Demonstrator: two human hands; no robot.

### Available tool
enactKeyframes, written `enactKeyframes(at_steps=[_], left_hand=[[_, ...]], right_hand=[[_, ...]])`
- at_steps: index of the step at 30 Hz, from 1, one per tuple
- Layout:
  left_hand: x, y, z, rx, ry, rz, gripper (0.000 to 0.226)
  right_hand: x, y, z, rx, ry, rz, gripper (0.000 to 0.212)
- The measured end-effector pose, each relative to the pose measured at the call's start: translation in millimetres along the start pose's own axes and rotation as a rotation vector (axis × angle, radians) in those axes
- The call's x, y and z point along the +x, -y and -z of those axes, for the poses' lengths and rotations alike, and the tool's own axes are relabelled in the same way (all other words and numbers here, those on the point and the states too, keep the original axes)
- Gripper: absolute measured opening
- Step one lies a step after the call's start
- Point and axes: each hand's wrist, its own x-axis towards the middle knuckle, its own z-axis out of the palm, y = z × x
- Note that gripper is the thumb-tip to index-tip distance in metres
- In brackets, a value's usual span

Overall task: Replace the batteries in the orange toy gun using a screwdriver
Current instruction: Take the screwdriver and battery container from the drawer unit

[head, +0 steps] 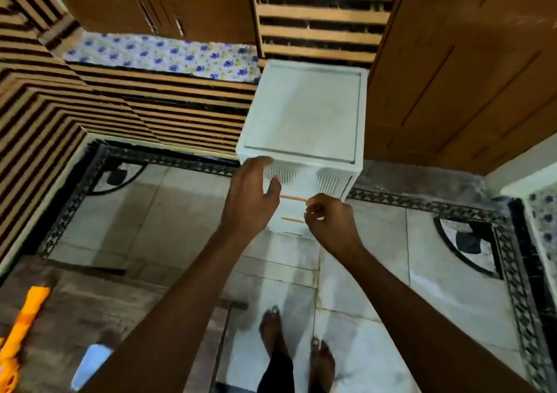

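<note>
I stand barefoot on the pale tiled floor (361, 287), looking down at a white drawer cabinet (301, 112) that sits in the corner between the slatted wall (180, 103) and a wooden door (467, 76).

My left hand (250, 199) is spread wide, fingers relaxed, its fingertips at the front left corner of the cabinet's top edge; I hold nothing in it. My right hand (328, 221) is curled narrow in front of the drawers, fingers and thumb drawn together near the orange handle strips (294, 198). I cannot tell whether it pinches a handle or only hovers just before it.

The cabinet's right side stands close to the door, and its left side is just beside the slatted wall, so the only open side is the front, toward me. The floor between my feet (297, 344) and the drawers is bare tile.

The orange toy gun (21, 332) lies well apart from both hands, at the far lower left, on a dark wooden tabletop (105, 311) whose edge runs beside my left forearm.
</note>
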Motion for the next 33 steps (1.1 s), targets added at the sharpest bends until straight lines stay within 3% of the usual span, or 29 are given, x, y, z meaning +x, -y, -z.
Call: enactKeyframes(at_steps=[6,9,15,18,23,33], left_hand=[[76,80,-48,0.230,0.198,-0.192,0.061],[96,117,-64,0.314,0.212,-0.296,0.062],[104,149,-79,0.294,0.120,-0.436,0.050],[104,156,-81,0.288,0.112,-0.451,0.053],[102,157,-88,0.232,0.089,-0.439,0.049],[99,146,-86,0.162,0.093,-0.362,0.043]], right_hand=[[83,-64,-73,-0.269,0.258,-0.020,0.048],[114,-87,-106,-0.365,0.360,-0.015,0.058],[140,-112,-143,-0.542,0.430,-0.024,0.049],[139,-117,-152,-0.602,0.367,-0.012,0.042],[121,-126,-158,-0.586,0.231,0.000,0.058],[8,-100,-150,-0.673,-0.033,0.276,0.028]])
